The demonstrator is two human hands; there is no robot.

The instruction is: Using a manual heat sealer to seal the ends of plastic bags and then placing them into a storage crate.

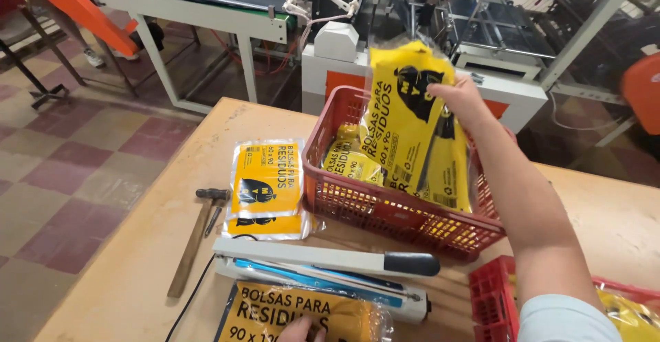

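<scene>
A person's right hand (462, 98) grasps the top of a yellow packet of folded bags (405, 118), holding it upright over a red plastic basket (385, 208) that stands near the far edge of a wooden bench (137, 259). The grip is clenched on the packet's upper edge, fingers curled over the clear wrapper. More yellow packets (352, 160) stand and lean inside the basket, just beside the held one.

At the near edge of the bench, the left hand (302, 329) presses on another yellow packet (295, 314), which lies flat and partly under the jaw end of a white heat sealer (323, 270). Only the fingertips show, so whether this grip is clenched or released cannot be told. The sealer's arm, tipped with a black handle (411, 264), is raised slightly above its base.

Left of the basket, a third packet in clear film (268, 189) lies flat, touching the basket's side. A hammer with a wooden handle (196, 235) rests just beside it, toward the left edge. A second red basket (495, 297) sits at the near right corner, partly hidden by the right arm's pale sleeve (567, 318). Machinery (357, 12) stands beyond the bench.
</scene>
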